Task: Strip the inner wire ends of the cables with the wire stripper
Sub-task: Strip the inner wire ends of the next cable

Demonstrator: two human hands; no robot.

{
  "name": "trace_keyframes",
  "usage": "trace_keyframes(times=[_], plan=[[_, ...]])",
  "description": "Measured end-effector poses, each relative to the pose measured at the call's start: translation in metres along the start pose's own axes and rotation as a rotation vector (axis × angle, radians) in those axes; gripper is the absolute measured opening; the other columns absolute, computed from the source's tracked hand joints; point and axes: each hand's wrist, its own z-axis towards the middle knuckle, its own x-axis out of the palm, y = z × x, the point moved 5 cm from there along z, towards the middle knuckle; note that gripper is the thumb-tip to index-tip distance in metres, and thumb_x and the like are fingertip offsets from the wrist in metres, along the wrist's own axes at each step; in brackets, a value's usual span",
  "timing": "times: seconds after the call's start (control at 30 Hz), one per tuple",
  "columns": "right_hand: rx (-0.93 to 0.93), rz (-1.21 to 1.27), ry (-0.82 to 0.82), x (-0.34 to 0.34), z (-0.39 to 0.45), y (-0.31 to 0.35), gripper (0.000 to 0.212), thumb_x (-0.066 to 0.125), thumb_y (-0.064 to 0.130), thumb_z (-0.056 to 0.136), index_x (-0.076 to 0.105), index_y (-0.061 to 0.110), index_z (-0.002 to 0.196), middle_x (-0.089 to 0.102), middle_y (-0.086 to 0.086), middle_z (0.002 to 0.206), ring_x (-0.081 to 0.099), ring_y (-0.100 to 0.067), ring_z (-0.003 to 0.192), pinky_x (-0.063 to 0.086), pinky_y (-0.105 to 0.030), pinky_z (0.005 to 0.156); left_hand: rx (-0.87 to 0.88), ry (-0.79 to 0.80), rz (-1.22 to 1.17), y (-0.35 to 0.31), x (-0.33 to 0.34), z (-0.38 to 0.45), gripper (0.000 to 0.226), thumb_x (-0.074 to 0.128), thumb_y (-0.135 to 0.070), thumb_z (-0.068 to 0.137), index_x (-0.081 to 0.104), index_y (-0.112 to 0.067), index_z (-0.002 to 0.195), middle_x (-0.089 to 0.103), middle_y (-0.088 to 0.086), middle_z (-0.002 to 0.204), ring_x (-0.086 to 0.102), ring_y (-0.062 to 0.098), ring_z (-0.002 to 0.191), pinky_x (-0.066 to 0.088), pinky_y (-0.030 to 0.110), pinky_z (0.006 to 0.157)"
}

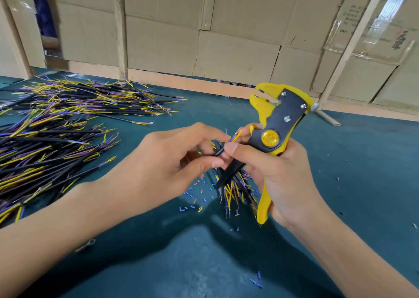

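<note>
Gripping yellow plastic wire stripper (280, 121), right hand (281, 179), left hand (163, 161) pinching thin cable (218, 151)

Very little in front of you can be read. The round yellow dial (269, 137) on the yellow and dark grey wire stripper (275, 125) carries small raised marks, too fine to make out. On the far right, the brown cardboard wall panels (353, 16) show several lines of small dark printed characters, blurred beyond reading, and further right a few larger dark characters (400, 39) run down the board beside shiny clear tape; you cannot decipher those either.
</note>
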Motion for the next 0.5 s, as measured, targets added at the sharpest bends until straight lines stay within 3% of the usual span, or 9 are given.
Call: trace_keyframes(times=[0.17, 0.37, 0.43, 0.5], plan=[[0.007, 0.148, -0.182, -0.021, 0.009, 0.002, 0.02, 0.074, -0.006, 0.076, 0.067, 0.013, 0.072, 0.066, -0.012, 0.073, 0.066, -0.03, 0.067, 0.057, -0.041, 0.07, -0.217, 0.174, -0.012, 0.03, -0.001, -0.001, 0.007, 0.07, -0.028, 0.092, 0.075, -0.026, 0.095, 0.067, -0.009, 0.075, 0.068, 0.009, 0.069, 0.053, 0.037, 0.067], [0.014, 0.239, -0.307, -0.033, 0.012, 0.0, 0.027, 0.069, -0.012, 0.085, 0.064, 0.011, 0.072, 0.062, -0.009, 0.069, 0.063, -0.029, 0.064, 0.057, -0.041, 0.066, -0.188, 0.295, 0.146, 0.045, 0.004, -0.009, 0.01, 0.07, -0.027, 0.091, 0.079, -0.022, 0.088, 0.063, -0.01, 0.088, 0.058, 0.008, 0.084, 0.043, 0.025, 0.077], [0.031, 0.265, -0.308, -0.034, 0.012, 0.0, 0.022, 0.071, -0.007, 0.086, 0.064, 0.01, 0.075, 0.062, -0.01, 0.072, 0.062, -0.029, 0.064, 0.057, -0.042, 0.066, -0.306, 0.237, 0.005, 0.049, 0.003, -0.006, 0.009, 0.072, -0.025, 0.09, 0.08, -0.025, 0.084, 0.07, -0.008, 0.086, 0.063, 0.008, 0.078, 0.048, 0.025, 0.072], [0.049, 0.269, -0.296, -0.034, 0.013, 0.002, 0.016, 0.072, -0.001, 0.088, 0.063, 0.009, 0.078, 0.063, -0.013, 0.074, 0.062, -0.029, 0.064, 0.058, -0.042, 0.066, -0.482, 0.184, -0.353, 0.052, 0.003, -0.005, 0.01, 0.072, -0.025, 0.087, 0.08, -0.024, 0.082, 0.075, -0.003, 0.087, 0.063, 0.007, 0.069, 0.052, 0.023, 0.066]])
